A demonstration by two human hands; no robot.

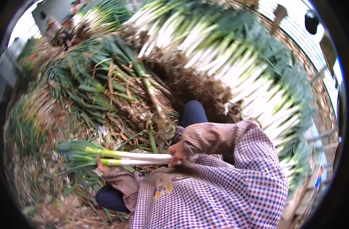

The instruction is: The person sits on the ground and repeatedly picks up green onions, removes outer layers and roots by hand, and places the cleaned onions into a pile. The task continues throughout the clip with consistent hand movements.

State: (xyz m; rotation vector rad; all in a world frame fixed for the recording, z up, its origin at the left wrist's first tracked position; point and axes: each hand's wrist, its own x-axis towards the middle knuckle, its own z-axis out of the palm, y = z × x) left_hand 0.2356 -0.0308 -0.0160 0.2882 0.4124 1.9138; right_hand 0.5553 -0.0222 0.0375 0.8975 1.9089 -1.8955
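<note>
Two white-stemmed leeks or large green onions [134, 156] lie side by side across my lap, their green leaves pointing left. My right hand [176, 154] is closed around their lower white ends, at the root side. Further along, my left hand [103, 166] holds them at the pale green part just below the leaves, with fingers showing on both sides. Loose untrimmed stalks [154, 100] with dry brown leaves and soil lie just beyond my hands, in a heap of green leaves [88, 77].
A long curved row of cleaned stalks [234, 63], roots towards me, runs from the top to the right side. Leaf scraps [48, 177] cover the ground at left. My knee [193, 113] is near the row's roots. Another person [53, 27] sits far off at upper left.
</note>
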